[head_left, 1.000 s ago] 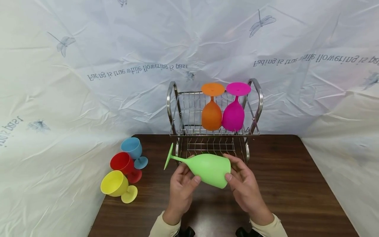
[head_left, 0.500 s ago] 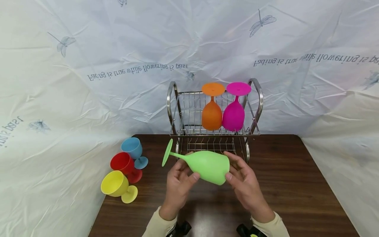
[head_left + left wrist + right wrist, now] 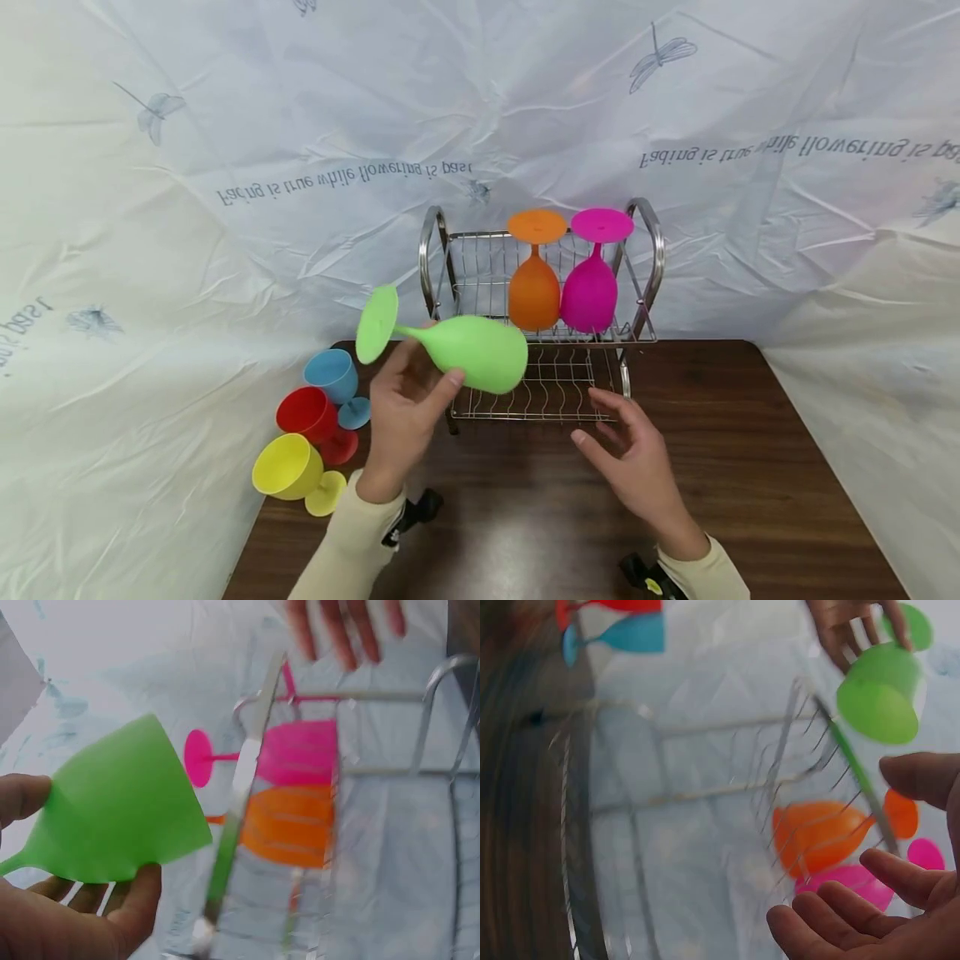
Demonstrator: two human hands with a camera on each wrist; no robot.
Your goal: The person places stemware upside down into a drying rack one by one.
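My left hand holds a light green goblet by the lower bowl, thumb on the near side and fingers beneath. The goblet lies nearly sideways in the air, its foot toward the left and its mouth toward the right, in front of the rack's left part. In the left wrist view the green bowl sits between thumb and fingers. My right hand is off the goblet, over the table at the rack's front right, fingers spread and holding nothing. An orange goblet and a magenta goblet stand upside down on the rack's upper tier.
The two-tier metal dish rack stands at the table's back against a white patterned sheet. Left on the dark wooden table are a blue cup, a red cup and a yellow cup, each short-stemmed.
My right hand has let go of the green goblet and drawn slightly right. My left hand has carried the goblet up and left, toward the rack's upper tier.
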